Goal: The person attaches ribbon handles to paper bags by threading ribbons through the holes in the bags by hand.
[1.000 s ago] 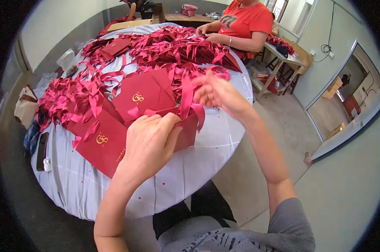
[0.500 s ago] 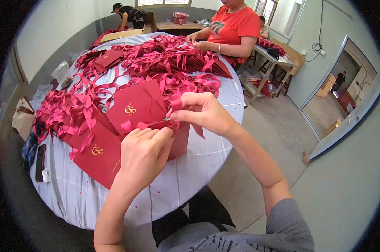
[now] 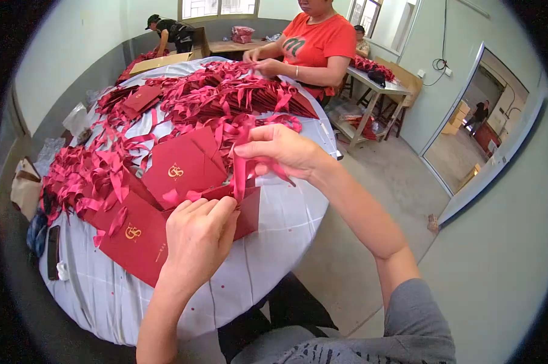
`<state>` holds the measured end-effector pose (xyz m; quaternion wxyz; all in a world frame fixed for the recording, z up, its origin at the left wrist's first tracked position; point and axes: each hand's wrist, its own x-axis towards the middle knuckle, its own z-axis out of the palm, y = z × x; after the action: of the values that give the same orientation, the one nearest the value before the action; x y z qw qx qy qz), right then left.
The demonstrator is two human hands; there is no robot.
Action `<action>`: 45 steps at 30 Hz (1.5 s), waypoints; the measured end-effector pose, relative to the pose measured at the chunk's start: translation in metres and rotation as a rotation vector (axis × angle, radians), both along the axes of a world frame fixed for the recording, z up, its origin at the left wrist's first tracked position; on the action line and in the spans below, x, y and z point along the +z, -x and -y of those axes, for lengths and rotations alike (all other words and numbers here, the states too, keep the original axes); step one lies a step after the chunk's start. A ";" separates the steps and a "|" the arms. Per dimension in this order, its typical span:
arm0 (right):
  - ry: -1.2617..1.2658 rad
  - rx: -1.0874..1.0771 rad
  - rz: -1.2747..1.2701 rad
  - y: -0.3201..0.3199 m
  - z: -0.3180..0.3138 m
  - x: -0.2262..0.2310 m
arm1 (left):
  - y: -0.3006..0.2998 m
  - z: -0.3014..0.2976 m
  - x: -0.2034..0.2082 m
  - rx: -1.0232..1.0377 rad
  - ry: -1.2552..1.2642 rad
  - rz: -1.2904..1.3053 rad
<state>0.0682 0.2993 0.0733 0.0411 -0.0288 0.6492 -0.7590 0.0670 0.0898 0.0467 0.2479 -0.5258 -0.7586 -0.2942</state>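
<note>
My right hand (image 3: 283,150) pinches a pinkish-red satin ribbon (image 3: 240,177) and holds it stretched upward, with a loose end trailing beside the fingers. Lower and to the left, my left hand (image 3: 198,229) is closed at the top edge of a dark red paper bag (image 3: 247,219), by the foot of the ribbon. Its fingertips are partly hidden behind the knuckles. Just beyond lies another dark red bag (image 3: 183,155) with a gold emblem. One more emblem-marked bag (image 3: 134,249) lies flat, left of my left hand.
Heaps of ribboned bags (image 3: 237,91) cover the far side of the round table, whose white cloth (image 3: 274,242) shows near me. A phone (image 3: 54,252) and a small white object (image 3: 62,270) lie at the left edge. Across the table a person in a red shirt (image 3: 319,42) handles ribbon.
My right hand has drawn the ribbon up and away from the bag's edge, so a longer straight stretch shows. My left hand keeps its hold. The whole view has shifted slightly.
</note>
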 end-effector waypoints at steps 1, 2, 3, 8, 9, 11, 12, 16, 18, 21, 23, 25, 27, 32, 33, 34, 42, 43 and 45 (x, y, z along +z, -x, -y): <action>0.070 -0.018 0.021 0.004 -0.004 -0.003 | 0.000 -0.002 -0.002 -0.002 -0.018 -0.013; 0.095 0.016 0.041 0.007 -0.010 -0.004 | 0.001 -0.005 -0.003 -0.003 -0.035 -0.026; 0.122 0.038 0.045 0.009 -0.015 -0.006 | 0.001 -0.007 -0.003 -0.015 -0.035 -0.025; 0.135 0.047 -0.025 0.017 -0.010 0.006 | 0.001 0.000 -0.003 0.016 -0.014 -0.032; 0.135 0.046 -0.027 0.019 -0.011 0.007 | 0.001 0.001 -0.003 0.015 -0.014 -0.034; 0.117 -0.011 -0.063 0.026 -0.012 0.005 | 0.001 0.000 -0.003 0.012 -0.035 -0.031; 0.117 -0.016 -0.064 0.028 -0.011 0.002 | 0.002 0.000 -0.003 0.007 -0.035 -0.033; 0.326 -0.028 -0.060 0.033 -0.021 -0.014 | 0.005 -0.006 -0.003 -0.017 -0.048 0.005; 0.552 0.179 -0.014 0.041 -0.025 -0.031 | 0.004 -0.008 0.000 -0.020 -0.085 0.019; 0.686 0.196 0.135 0.054 -0.034 -0.082 | 0.007 0.005 0.000 0.010 -0.126 0.316; 0.495 -0.093 0.187 0.044 -0.026 -0.088 | 0.011 0.013 0.002 -0.053 -0.308 0.731; -0.072 -0.367 -0.018 0.026 -0.024 -0.082 | 0.023 0.020 0.011 -0.076 -0.275 0.952; -0.341 -0.353 -0.110 0.012 -0.026 -0.075 | 0.031 0.021 0.004 -0.105 -0.271 0.973; -0.312 -0.012 0.054 -0.027 0.005 -0.051 | 0.024 0.009 -0.001 -0.122 -0.301 1.087; -0.267 0.028 0.028 -0.025 0.007 -0.057 | 0.023 0.007 -0.003 -0.129 -0.248 1.082; -0.223 0.072 -0.003 -0.024 0.008 -0.059 | 0.023 0.006 -0.005 -0.134 -0.196 1.073; 0.061 0.085 0.079 -0.023 0.020 -0.069 | 0.024 0.004 -0.011 -0.129 -0.110 0.991; 0.038 0.086 0.071 -0.022 0.022 -0.068 | 0.026 0.004 -0.013 -0.122 -0.081 0.993; -0.041 0.034 0.084 -0.024 0.025 -0.064 | 0.024 0.003 -0.016 -0.117 -0.050 0.997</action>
<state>0.0918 0.2746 0.0091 0.0820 -0.0070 0.6619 -0.7451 0.0428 0.0864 0.0310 -0.1490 -0.3568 -0.7467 -0.5413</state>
